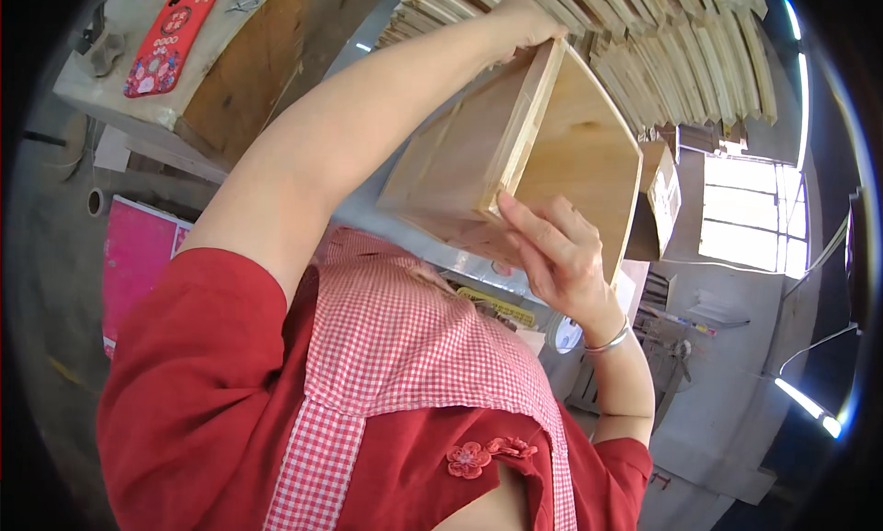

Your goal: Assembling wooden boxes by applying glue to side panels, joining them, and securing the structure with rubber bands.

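Observation:
Both of my hands are on a light wooden box-like piece (589, 136), made of flat panels joined at an angle and held tilted in front of my chest. At its far upper corner my left hand (526, 25) is closed over the edge, its fingertips partly hidden behind the wood. My right hand (566, 260), with a bracelet at the wrist, grips the near lower corner, one finger pressed on the end of the panel edge (529, 131). The underside of the piece is out of sight.
Rows of stacked wooden boards (681, 67) stand just beyond the piece. A cardboard box (655, 200) is to the right, near a bright window (754, 209). On the left, a bench (207, 99) bears a long red printed strip (175, 44); a pink panel (138, 264) stands below.

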A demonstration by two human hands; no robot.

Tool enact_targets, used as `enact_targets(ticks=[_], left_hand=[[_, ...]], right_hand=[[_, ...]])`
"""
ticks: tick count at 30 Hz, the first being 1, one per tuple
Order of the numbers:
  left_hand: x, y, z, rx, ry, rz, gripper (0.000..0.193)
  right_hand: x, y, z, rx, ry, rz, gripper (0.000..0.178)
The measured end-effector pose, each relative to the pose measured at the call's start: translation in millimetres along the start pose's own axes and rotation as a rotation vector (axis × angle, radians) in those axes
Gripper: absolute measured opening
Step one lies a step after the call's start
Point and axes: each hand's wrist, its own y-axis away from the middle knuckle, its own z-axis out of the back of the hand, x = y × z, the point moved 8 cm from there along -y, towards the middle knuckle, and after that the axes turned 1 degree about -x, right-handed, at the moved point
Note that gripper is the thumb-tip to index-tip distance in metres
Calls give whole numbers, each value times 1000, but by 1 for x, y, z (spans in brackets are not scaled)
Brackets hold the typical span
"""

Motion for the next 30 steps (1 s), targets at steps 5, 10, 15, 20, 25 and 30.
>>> enact_targets(ticks=[5, 10, 15, 20, 25, 30], left_hand=[[16, 56, 17, 50, 356, 336, 37], [29, 94, 11, 329, 376, 457, 30], [23, 88, 7, 324, 287, 411, 21], [6, 83, 10, 198, 110, 273, 9], [20, 70, 14, 60, 257, 392, 2], [32, 31, 4, 171, 617, 580, 11]], right_hand=[[-2, 2, -1, -30, -25, 3, 54], [0, -2, 0, 1, -64, -32, 49], [-15, -23, 22, -194, 63, -18, 47], [-109, -81, 27, -313, 283, -230, 58], [-180, -90, 6, -165, 320, -476, 72], [-177, -85, 7, -173, 256, -464, 69]])
